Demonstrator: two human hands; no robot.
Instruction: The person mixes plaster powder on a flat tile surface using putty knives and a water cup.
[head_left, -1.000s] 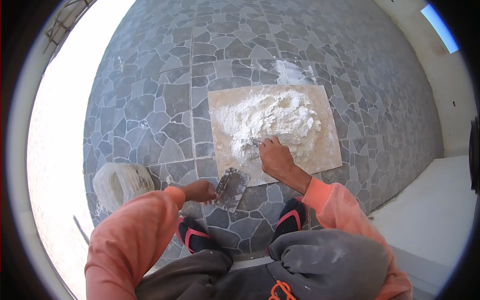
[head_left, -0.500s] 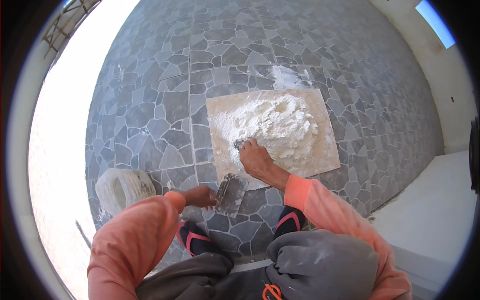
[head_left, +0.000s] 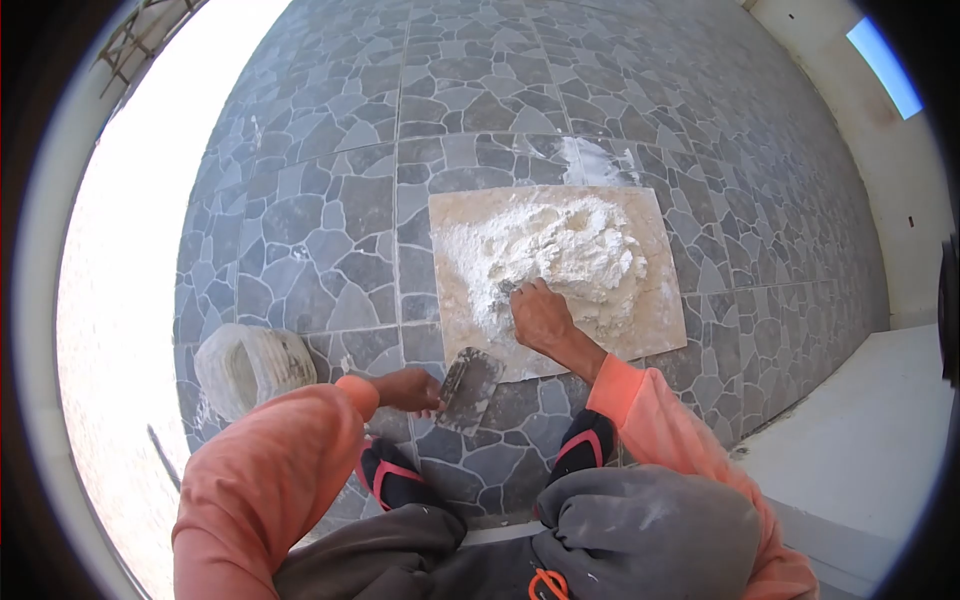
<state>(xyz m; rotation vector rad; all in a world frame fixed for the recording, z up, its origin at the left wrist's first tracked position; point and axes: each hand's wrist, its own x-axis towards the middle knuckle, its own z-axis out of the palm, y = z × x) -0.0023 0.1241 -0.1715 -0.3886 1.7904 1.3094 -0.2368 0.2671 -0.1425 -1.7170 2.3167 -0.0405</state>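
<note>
A heap of white powder (head_left: pixel 590 245), lumpy on top, lies on a tan board (head_left: pixel 662 325) on the floor. At the heap's near left side, my right hand (head_left: pixel 545 318) is closed on a small scraper (head_left: pixel 507 286); its blade is largely hidden by the powder and my fingers. My left hand (head_left: pixel 408 390) grips the edge of a dark, flat rectangular trowel plate (head_left: pixel 476 388), smeared with white. That plate is tilted just off the board's near left corner, and I cannot make out its handle.
A whitish, crusted bucket (head_left: pixel 300 362) stands at the left. White residue (head_left: pixel 598 162) marks the stone-patterned tile floor (head_left: pixel 320 220) beyond the board. My sandalled feet (head_left: pixel 583 445) are close to its near edge. A pale ledge (head_left: pixel 850 400) runs along the right.
My right hand has moved slightly right along the heap, and less of the scraper shows. My left hand keeps the plate in nearly the same place. The view has shifted a little.
</note>
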